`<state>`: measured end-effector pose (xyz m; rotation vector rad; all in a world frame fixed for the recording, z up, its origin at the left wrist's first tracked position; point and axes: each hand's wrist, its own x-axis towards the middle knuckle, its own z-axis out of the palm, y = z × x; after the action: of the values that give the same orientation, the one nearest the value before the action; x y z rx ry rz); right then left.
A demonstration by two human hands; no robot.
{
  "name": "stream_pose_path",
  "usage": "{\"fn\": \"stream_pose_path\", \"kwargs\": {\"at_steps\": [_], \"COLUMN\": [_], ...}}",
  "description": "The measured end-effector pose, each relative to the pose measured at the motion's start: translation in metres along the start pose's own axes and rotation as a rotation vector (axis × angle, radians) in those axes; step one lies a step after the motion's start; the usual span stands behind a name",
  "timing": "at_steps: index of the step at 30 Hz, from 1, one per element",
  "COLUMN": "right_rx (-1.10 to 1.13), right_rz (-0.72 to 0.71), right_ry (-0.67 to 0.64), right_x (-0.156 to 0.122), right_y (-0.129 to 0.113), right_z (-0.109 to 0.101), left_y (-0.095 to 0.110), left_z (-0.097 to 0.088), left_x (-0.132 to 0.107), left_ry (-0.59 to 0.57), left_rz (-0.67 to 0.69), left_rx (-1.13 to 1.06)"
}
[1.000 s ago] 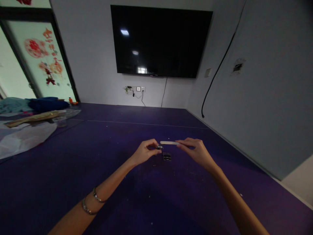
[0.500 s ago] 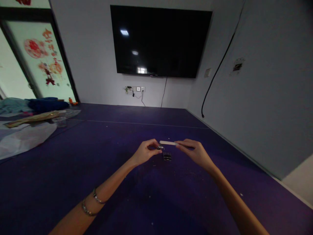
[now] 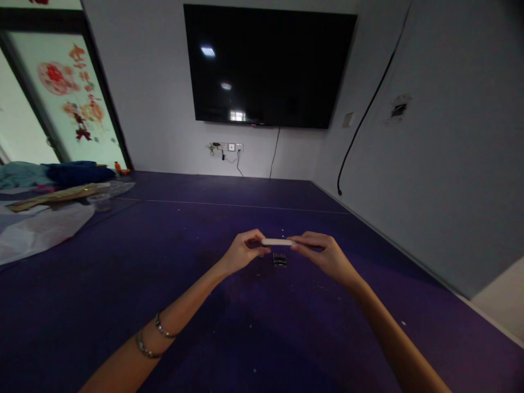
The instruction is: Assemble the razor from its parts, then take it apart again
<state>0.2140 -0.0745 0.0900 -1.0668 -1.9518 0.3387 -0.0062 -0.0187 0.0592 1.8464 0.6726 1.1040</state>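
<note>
A slim pale bar (image 3: pixel 277 242), seen edge-on, lies level between my two hands just above the purple surface. My right hand (image 3: pixel 321 248) pinches its right end between thumb and fingers. At the other end, my left hand (image 3: pixel 245 252) is closed, with index finger and thumb about the bar's tip. A small dark object (image 3: pixel 261 256) shows faintly under the left thumb; its kind cannot be made out. Below the bar, a small black rectangular piece (image 3: pixel 280 260) with lighter marks rests on the surface, apart from both hands.
The broad purple surface (image 3: pixel 184 229) bears small white specks. Clear plastic sheeting (image 3: pixel 45 229) and folded cloth (image 3: pixel 82 173) lie at the far left. A black cable (image 3: pixel 362 120) hangs along the right wall, and a television (image 3: pixel 266 71) is on the wall ahead.
The pale bar has shifted slightly left, and its end now meets my left fingers. The small shiny metallic thing seen in my left fingers earlier no longer shows there.
</note>
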Motion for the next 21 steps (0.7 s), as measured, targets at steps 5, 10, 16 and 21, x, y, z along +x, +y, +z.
{"fn": "stream_pose_path", "kwargs": {"at_steps": [5,10,16,21], "right_rx": [-0.021,-0.031,-0.05,-0.071], "right_rz": [0.046,0.004,-0.014,-0.009], "right_ry": [0.027,0.027,0.001,0.033], "right_x": [0.0,-0.001,-0.001,-0.001], "right_y": [0.009,0.005,0.004,0.007], "right_z": [0.0,-0.001,-0.004,-0.007], "left_y": [-0.002,0.0,0.004,-0.001], "left_z": [0.0,0.002,0.002,0.002], "left_x": [0.0,0.0,-0.002,-0.002], "left_ry": [0.001,-0.01,-0.018,-0.025], "left_rz": [0.014,0.024,0.033,0.035], "left_rx": [0.028,0.053,0.052,0.032]}}
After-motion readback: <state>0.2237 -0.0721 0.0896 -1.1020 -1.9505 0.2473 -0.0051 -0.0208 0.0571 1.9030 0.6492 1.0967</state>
